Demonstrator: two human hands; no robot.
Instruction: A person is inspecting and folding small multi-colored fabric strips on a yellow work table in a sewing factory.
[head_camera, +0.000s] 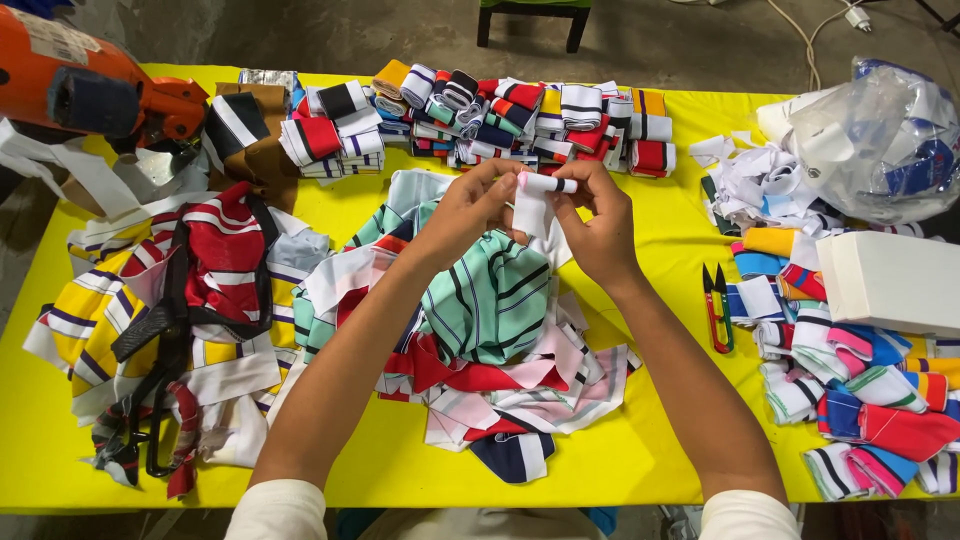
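Over the yellow table (640, 450), the left hand (470, 205) and right hand (600, 225) both pinch a small folded white fabric strip (535, 200), held above a loose heap of striped knit collar pieces (480, 330), thread snips (717, 308) nearby.

Two hands (470, 205) (600, 225), one snips (717, 305), one white box (893, 280) — one plastic bag (880, 135).

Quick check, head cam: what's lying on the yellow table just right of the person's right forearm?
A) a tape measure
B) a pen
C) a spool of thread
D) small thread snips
D: small thread snips with red and green handles lie on the bare yellow table, between the right forearm and the folded striped fabric pieces at the right.
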